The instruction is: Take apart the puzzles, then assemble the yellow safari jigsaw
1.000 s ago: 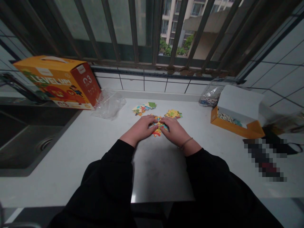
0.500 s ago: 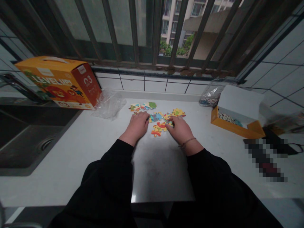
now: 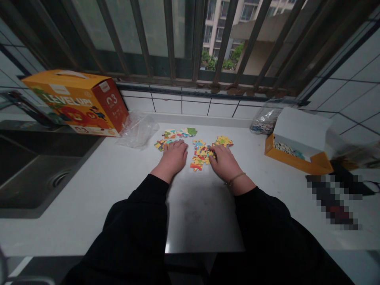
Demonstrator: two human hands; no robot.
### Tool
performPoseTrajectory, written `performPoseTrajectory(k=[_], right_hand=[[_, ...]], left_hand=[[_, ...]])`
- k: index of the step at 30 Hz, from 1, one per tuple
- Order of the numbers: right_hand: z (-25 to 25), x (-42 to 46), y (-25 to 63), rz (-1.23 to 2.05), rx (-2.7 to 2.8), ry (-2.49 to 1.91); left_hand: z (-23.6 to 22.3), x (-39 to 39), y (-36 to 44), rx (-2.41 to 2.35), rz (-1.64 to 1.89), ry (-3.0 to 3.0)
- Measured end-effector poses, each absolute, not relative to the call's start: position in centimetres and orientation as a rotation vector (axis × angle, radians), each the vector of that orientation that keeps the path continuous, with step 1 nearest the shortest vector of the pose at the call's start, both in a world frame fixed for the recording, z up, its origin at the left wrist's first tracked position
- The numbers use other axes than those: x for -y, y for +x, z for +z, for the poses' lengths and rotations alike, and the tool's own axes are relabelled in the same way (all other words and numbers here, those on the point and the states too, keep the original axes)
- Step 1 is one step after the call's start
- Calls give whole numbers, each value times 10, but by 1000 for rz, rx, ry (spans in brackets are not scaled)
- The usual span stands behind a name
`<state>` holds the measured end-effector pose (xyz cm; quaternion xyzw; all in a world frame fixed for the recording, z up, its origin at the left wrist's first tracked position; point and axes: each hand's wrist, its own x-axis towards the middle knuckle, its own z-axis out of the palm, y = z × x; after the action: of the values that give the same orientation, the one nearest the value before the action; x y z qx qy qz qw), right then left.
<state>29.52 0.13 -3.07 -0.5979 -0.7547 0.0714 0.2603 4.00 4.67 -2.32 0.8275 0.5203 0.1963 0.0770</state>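
Colourful jigsaw puzzle pieces lie on the white counter in front of me. My left hand (image 3: 175, 155) rests palm down, fingers stretched over the left-hand puzzle pieces (image 3: 160, 145); its fingertips partly cover them. My right hand (image 3: 223, 159) is closed at the right side of the middle cluster, pinching a yellow puzzle piece (image 3: 203, 151) that lies over or against the others. Just below it are red and orange puzzle pieces (image 3: 196, 164). Joined green and blue pieces (image 3: 187, 132) lie behind my left hand, and a yellow section (image 3: 223, 141) lies behind my right.
An orange carton (image 3: 80, 105) and a crumpled clear bag (image 3: 138, 130) stand left, near the sink (image 3: 44, 170). On the right are an open box (image 3: 297, 158) with pieces inside, a filled plastic bag (image 3: 264, 120) and a blurred dark object (image 3: 334, 204). A barred window is behind.
The blue-grey section beside my left fingertips has gone from that spot, and more pieces show left of that hand. The yellow piece at my right fingers has shifted left and nearer.
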Motion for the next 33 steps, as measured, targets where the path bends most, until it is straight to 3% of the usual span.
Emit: performPoseTrajectory(k=[6, 17, 28, 33], right_hand=[[-30, -1, 292, 298, 2168, -1441], [-29, 1, 290, 345, 2155, -1550], [-25, -2, 300, 127, 2010, -1823], [-16, 5, 293, 162, 1988, -1368]], left_hand=[[-17, -41, 51, -1099, 545, 2599], [-6, -41, 37, -1645, 360, 2547], [-1, -50, 8, -1735, 323, 2363], [-3, -54, -1, -1401, 374, 2479]])
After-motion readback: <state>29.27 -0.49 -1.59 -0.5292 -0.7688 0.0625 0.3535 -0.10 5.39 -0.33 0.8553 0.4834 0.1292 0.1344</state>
